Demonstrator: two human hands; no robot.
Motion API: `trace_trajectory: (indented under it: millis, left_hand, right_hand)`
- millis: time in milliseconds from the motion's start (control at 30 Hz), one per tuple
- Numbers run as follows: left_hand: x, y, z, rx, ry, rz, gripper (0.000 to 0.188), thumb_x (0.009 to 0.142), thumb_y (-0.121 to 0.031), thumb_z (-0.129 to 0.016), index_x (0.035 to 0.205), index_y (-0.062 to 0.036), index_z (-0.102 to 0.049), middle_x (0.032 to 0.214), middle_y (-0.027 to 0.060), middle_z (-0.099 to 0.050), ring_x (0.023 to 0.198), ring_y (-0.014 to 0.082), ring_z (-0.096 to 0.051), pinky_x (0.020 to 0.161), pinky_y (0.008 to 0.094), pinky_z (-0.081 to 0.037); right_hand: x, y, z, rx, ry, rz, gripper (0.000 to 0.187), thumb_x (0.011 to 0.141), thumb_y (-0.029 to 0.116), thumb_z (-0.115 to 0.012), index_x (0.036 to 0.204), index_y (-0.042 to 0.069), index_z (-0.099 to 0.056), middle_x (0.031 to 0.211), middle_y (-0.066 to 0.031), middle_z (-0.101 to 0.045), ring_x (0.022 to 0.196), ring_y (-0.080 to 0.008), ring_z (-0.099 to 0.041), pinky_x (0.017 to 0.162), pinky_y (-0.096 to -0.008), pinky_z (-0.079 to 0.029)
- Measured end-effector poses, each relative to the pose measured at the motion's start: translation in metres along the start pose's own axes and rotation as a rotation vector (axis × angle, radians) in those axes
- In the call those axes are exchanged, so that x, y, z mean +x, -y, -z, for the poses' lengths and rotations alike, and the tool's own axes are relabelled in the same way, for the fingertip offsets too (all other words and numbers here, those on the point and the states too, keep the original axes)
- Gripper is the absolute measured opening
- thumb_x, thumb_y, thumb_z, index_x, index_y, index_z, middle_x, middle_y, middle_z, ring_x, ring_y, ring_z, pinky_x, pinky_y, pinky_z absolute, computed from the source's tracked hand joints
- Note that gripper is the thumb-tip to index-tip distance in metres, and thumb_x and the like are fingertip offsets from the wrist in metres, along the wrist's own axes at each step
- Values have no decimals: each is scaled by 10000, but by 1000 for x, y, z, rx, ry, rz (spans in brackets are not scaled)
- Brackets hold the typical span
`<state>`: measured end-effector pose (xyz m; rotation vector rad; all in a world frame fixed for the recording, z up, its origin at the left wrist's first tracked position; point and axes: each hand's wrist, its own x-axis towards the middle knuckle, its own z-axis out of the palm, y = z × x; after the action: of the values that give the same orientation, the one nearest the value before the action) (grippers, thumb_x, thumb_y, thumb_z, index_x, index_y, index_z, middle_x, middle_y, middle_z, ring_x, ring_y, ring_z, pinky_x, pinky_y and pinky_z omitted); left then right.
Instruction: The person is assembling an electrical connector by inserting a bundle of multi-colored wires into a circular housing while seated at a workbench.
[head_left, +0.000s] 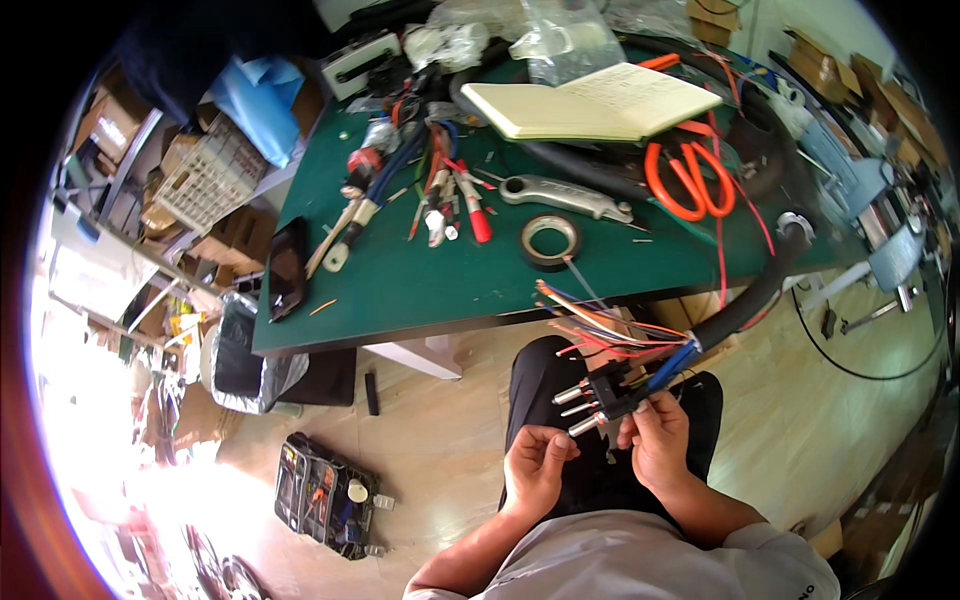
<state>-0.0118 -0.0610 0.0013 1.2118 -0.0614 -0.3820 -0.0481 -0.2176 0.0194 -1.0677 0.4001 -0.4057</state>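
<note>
Over my lap is a black connector block (612, 388) with several silver pins (588, 424) sticking out to the left. Thick blue wires (668, 368) run into it from a heavy black cable (745, 308). Thin coloured wires (610, 330) fan out loose from the same cable end. My right hand (660, 440) grips the block's lower right side, thumb and fingers closed. At the nearest pin's tip, my left hand (538, 468) pinches with thumb and forefinger. Its fingertips partly hide what they touch.
On the green table (420, 290) lie a tape roll (549, 241), a utility knife (570, 197), orange-handled scissors (690, 185), an open notebook (600, 105), a phone (288, 268) and cable pieces. A tool bag (325, 495) and lined bin (245, 355) stand on the floor.
</note>
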Motion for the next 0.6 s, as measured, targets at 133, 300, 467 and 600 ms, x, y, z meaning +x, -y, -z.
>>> trace_trajectory:
  millis: [133, 300, 467, 600]
  left_hand:
    - [0, -2, -3, 71, -1, -23, 209, 937, -191, -590, 913, -1, -507, 775, 74, -628, 706, 134, -618, 692, 263, -511]
    - [1, -4, -5, 117, -14, -12, 206, 943, -202, -575, 918, -11, -503, 785, 76, -626, 695, 141, -618, 687, 271, -506]
    - [1, -4, -5, 116, -26, 3, 205, 944, -209, -569, 929, -17, -496, 788, 79, -619, 699, 152, -616, 690, 279, -503]
    - [1, -4, -6, 109, -40, 7, 208, 945, -214, -567, 931, -20, -492, 787, 81, -615, 700, 155, -611, 688, 283, -500]
  right_hand:
    - [-1, -6, 8, 53, 3, -35, 151, 951, 187, -564, 938, 37, -566, 700, -45, -598, 538, -91, -547, 485, -211, -442]
    - [0, -3, 9, 44, 16, -45, 162, 952, 191, -564, 944, 29, -559, 698, -45, -594, 535, -92, -539, 488, -211, -441]
    - [0, -3, 9, 31, 25, -46, 149, 956, 177, -554, 953, 27, -556, 698, -43, -594, 532, -87, -536, 491, -209, -441]
    - [0, -2, 8, 37, 20, -70, 148, 956, 173, -554, 950, 25, -554, 694, -43, -594, 538, -87, -538, 498, -211, -442]
